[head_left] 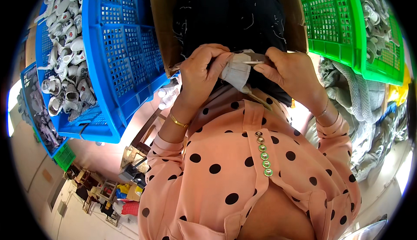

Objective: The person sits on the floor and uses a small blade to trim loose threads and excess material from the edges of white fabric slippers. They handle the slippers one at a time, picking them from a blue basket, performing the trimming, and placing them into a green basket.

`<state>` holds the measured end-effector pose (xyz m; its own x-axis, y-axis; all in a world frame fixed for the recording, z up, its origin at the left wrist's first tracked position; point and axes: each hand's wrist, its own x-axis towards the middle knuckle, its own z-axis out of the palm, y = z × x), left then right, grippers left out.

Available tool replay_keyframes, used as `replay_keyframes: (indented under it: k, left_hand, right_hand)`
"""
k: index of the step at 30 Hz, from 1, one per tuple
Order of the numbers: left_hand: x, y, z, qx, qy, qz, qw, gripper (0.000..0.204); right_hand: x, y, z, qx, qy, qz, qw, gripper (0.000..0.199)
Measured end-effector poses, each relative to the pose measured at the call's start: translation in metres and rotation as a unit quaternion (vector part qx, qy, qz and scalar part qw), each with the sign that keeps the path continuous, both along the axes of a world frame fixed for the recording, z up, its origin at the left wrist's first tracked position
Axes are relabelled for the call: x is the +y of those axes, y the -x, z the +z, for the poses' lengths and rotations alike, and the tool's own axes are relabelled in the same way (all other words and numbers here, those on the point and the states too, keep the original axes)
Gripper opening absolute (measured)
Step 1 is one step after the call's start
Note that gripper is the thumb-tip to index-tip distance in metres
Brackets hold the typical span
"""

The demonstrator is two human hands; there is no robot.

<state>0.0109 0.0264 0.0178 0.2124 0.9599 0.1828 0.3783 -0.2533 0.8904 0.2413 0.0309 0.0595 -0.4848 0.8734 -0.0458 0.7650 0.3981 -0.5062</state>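
Over my dark lap, my left hand (202,69) pinches a small pale grey shoe upper (237,71) between thumb and fingers. From the other side my right hand (290,71) closes around thread snips (253,62), whose slim silver tip points left across the upper's top edge. The handle of the snips is hidden inside my fingers. A narrow beige strip (256,95) hangs below the upper against my shirt.
A blue crate (114,66) full of small grey-white shoe uppers (67,44) stands at my left. At my right is a green crate (330,22) with more grey pieces. Cardboard (163,27) flanks my legs. Grey bundles (352,92) lie below the green crate.
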Motion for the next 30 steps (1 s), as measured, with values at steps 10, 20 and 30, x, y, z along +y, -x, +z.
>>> replay_keyframes:
  k: [10,20,30]
  left_hand:
    - [-0.005,0.016,0.001,-0.101,0.143,-0.054,0.983,0.029]
    - [-0.008,0.017,-0.001,-0.033,0.058,-0.027,0.997,0.012]
    - [-0.011,0.002,-0.008,-0.032,-0.03,0.014,0.999,0.01]
  right_hand:
    - [0.007,0.007,-0.002,-0.037,-0.024,0.046,0.998,0.05]
    - [0.01,0.009,-0.002,-0.035,0.0,0.056,0.998,0.05]
    - [0.013,0.021,0.0,-0.072,0.02,0.07,0.995,0.043]
